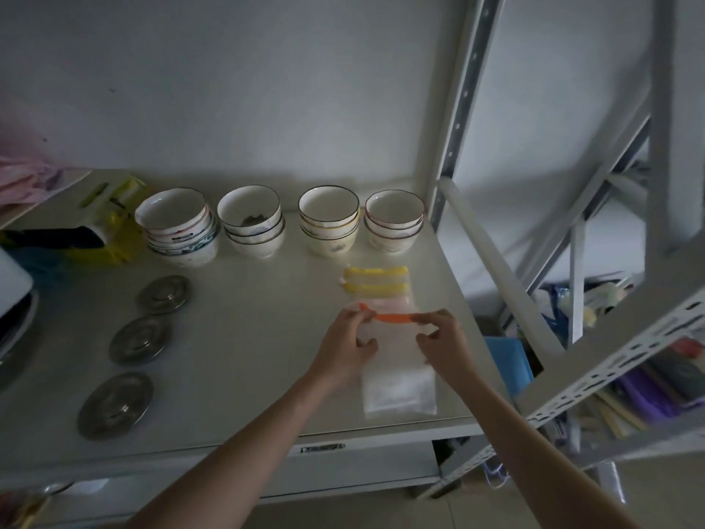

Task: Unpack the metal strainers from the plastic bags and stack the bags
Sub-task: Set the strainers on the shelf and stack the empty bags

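Observation:
Three round metal strainers lie out of their bags in a diagonal row at the table's left: one far [164,294], one in the middle [140,340], one near [115,405]. A clear plastic bag [398,387] with an orange zip strip [395,317] lies flat near the right front edge. My left hand [348,347] and my right hand [442,343] each pinch one end of that orange strip. Just behind it lie other bags with yellow strips [375,279], overlapping one another. Whether the held bag has anything inside, I cannot tell.
Four stacks of ceramic bowls [251,223] line the back of the table [248,337]. A yellow bag and dark objects [114,231] sit at the back left. A grey metal shelf frame [572,261] with packed items stands close on the right.

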